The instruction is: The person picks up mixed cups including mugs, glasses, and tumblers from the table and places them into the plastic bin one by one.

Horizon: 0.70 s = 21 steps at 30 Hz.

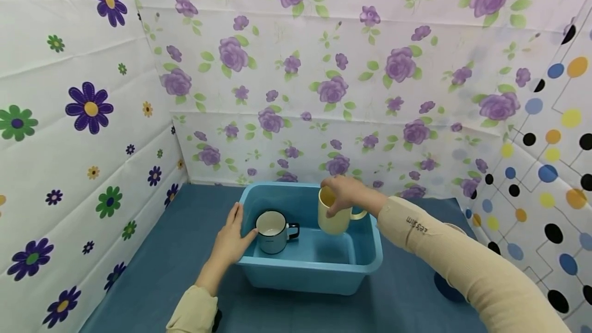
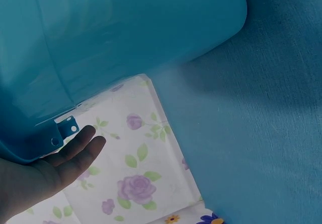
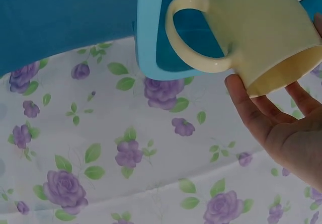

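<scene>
A: Where is the cream mug (image 1: 334, 221), and who grasps it?
B: It is in the right half of the blue basin (image 1: 307, 280); the right hand (image 1: 344, 193) pinches it by the rim. Whether its base touches the floor, one cannot tell.
A: And the left hand (image 1: 231, 240)?
B: It grasps nothing; its fingers lie extended against the basin's left edge, near the grey-blue mug (image 1: 273, 243).
A: What do the wrist views add?
B: The right one gives the full handle (image 3: 204, 63); the left one, a tab with holes (image 2: 68, 127).
A: What is hidden?
B: A dark blue object (image 1: 447, 289), mostly behind the right sleeve (image 1: 462, 261).
A: Any writing?
B: On that sleeve, small letters (upside down, perhaps ending in "slim"); the grey-blue mug's mark is too small.
</scene>
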Each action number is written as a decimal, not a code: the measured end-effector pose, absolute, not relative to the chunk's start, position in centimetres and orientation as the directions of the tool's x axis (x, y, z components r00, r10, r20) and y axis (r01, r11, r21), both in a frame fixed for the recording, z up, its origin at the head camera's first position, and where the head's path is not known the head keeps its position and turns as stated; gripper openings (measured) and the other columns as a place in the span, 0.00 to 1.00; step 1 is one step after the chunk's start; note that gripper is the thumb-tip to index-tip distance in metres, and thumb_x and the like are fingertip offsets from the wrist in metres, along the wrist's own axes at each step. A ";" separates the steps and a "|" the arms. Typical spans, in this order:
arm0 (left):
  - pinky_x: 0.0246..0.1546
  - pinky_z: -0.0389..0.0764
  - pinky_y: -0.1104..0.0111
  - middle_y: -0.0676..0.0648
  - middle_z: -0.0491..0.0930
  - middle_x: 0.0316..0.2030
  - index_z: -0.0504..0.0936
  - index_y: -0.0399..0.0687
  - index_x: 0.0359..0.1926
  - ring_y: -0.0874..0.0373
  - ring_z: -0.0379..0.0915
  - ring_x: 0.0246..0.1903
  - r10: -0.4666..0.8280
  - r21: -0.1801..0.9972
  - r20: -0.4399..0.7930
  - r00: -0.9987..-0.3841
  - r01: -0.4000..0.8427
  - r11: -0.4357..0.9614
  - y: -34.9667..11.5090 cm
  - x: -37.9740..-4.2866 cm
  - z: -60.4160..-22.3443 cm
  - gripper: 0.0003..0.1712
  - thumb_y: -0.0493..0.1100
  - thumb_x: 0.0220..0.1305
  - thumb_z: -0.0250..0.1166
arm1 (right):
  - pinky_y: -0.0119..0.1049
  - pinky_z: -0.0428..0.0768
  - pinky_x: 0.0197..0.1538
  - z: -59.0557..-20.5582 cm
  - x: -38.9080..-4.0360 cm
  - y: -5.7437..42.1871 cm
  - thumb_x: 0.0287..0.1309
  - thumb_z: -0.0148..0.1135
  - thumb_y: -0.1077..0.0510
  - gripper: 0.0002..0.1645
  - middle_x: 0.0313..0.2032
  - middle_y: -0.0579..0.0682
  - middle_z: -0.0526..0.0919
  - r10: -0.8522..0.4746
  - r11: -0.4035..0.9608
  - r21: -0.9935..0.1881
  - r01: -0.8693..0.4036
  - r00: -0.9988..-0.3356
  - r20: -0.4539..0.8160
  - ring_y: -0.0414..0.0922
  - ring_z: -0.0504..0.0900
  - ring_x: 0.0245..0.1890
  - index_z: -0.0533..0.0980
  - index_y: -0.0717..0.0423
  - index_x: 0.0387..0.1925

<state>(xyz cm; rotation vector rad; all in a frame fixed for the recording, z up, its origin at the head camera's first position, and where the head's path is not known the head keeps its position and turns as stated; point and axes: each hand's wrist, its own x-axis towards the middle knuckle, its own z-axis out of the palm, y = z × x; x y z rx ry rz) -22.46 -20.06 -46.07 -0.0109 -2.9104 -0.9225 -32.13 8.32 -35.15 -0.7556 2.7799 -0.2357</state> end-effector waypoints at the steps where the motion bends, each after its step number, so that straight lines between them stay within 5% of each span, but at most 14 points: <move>1: 0.60 0.62 0.40 0.38 0.39 0.74 0.42 0.39 0.74 0.31 0.55 0.65 -0.021 0.576 0.088 -0.996 0.033 0.817 -20.1 -22.5 -46.0 0.47 0.51 0.66 0.58 | 0.44 0.79 0.46 -34.6 -31.6 8.0 0.43 0.74 0.50 0.41 0.54 0.60 0.75 -0.495 0.864 -0.222 -0.452 -0.843 -0.211 0.51 0.75 0.44 0.70 0.56 0.60; 21: 0.60 0.61 0.39 0.38 0.40 0.74 0.43 0.39 0.74 0.31 0.55 0.65 -0.029 0.563 0.094 -0.995 0.029 0.826 -20.2 -22.5 -46.3 0.47 0.52 0.66 0.58 | 0.45 0.79 0.43 -38.4 -32.3 6.5 0.40 0.76 0.47 0.41 0.50 0.59 0.75 -0.481 0.873 -0.192 -0.448 -0.856 -0.188 0.50 0.75 0.41 0.71 0.53 0.58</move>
